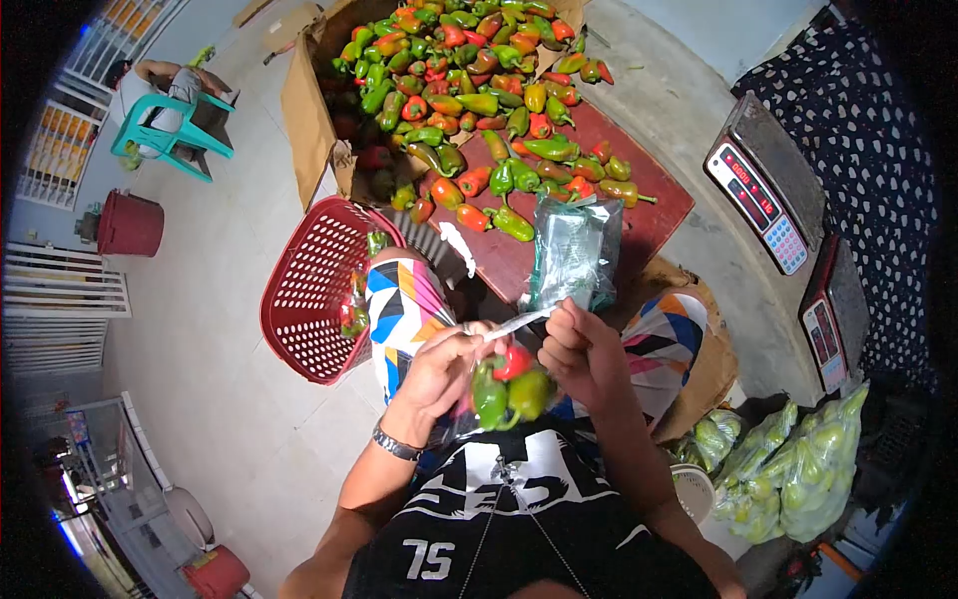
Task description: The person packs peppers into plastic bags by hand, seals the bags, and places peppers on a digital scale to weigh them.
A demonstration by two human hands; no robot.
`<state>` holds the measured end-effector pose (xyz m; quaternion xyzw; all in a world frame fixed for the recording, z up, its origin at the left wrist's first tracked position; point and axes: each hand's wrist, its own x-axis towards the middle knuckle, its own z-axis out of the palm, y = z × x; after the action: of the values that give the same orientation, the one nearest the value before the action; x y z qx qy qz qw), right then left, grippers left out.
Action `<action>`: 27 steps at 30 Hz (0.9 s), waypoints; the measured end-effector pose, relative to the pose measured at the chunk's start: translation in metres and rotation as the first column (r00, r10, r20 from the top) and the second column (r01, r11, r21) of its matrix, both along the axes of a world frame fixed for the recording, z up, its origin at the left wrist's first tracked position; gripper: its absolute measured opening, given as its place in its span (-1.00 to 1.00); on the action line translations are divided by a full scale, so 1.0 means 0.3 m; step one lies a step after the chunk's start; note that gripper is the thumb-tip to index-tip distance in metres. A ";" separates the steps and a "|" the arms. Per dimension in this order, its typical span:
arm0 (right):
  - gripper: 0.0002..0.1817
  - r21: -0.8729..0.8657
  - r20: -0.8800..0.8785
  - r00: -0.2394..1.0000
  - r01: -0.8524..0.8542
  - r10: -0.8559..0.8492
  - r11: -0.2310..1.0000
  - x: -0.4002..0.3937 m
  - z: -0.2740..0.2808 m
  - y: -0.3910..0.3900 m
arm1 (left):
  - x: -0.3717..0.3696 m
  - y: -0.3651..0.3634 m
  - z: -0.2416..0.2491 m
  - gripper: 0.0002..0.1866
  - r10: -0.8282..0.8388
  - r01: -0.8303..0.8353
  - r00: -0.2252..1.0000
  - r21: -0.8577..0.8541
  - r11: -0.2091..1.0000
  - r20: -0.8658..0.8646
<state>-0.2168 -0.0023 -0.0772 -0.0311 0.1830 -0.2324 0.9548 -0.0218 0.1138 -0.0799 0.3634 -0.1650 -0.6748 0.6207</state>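
A clear plastic bag [522, 321] hangs in front of my chest, its top edge stretched into a narrow band between both hands. Inside it are green peppers [490, 395] and a red pepper [514, 362]. The fingers of my left hand [442, 367] pinch one end of that band. My right hand [584, 351] grips the other end, with its fingers curled in. Just beyond the hands, a stack of clear plastic packaging [574, 248] lies on the near edge of a red board [649, 215]. Many loose red and green peppers [469, 95] cover the board's far part.
A cardboard box [311, 115] lies open around the pepper pile. By my left leg stands a red basket [314, 290] with some peppers inside. Two digital scales [755, 195] are at right, above bagged green produce [818, 474]. A person sits on a teal chair [185, 135].
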 end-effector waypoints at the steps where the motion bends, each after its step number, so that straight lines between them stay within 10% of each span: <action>1: -0.64 0.010 0.011 1.000 -0.001 0.001 1.000 0.001 -0.004 -0.005 | -0.009 0.007 -0.008 -0.74 -0.055 0.055 0.998 0.020 0.998 0.024; 11: -0.63 -0.169 0.048 0.999 0.004 0.004 0.986 -0.001 0.102 -0.041 | -0.018 -0.052 0.105 -0.69 -0.323 0.439 0.849 -0.220 0.871 0.418; 15: -0.60 -0.390 -0.141 0.990 -0.028 -0.029 0.920 -0.003 0.220 -0.018 | 0.061 -0.108 0.210 -0.91 -0.033 0.334 0.373 -0.101 0.937 0.927; 18: -0.60 -0.568 -0.325 0.945 -0.175 -0.023 0.804 -0.002 0.261 0.027 | 0.107 -0.190 0.273 -0.90 0.250 0.330 -0.129 -0.196 0.923 0.960; 20: -0.61 -0.667 -0.271 0.962 -0.160 -0.037 0.728 0.023 0.258 0.065 | 0.088 -0.274 0.311 -0.87 0.320 0.285 -0.250 -0.246 0.926 0.914; 22: -0.64 -0.640 -0.205 0.978 -0.119 -0.020 0.759 0.056 0.226 0.089 | 0.058 -0.383 0.333 -0.86 0.468 0.274 -0.169 -0.415 0.868 0.868; 25: -0.62 -0.517 0.047 0.999 0.047 -0.027 0.855 0.114 0.134 0.089 | -0.004 -0.455 0.368 -0.90 0.241 0.236 0.503 -0.400 0.886 0.830; 27: -0.62 -0.433 0.225 0.974 0.103 -0.004 0.896 0.143 0.081 0.072 | -0.015 -0.475 0.350 -0.91 -0.101 0.341 0.879 -0.466 0.816 0.466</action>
<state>-0.1740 0.0193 -0.0530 -0.2161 0.0202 -0.2961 0.9302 -0.0263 -0.0287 0.0250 0.2897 -0.5183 -0.5763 0.5616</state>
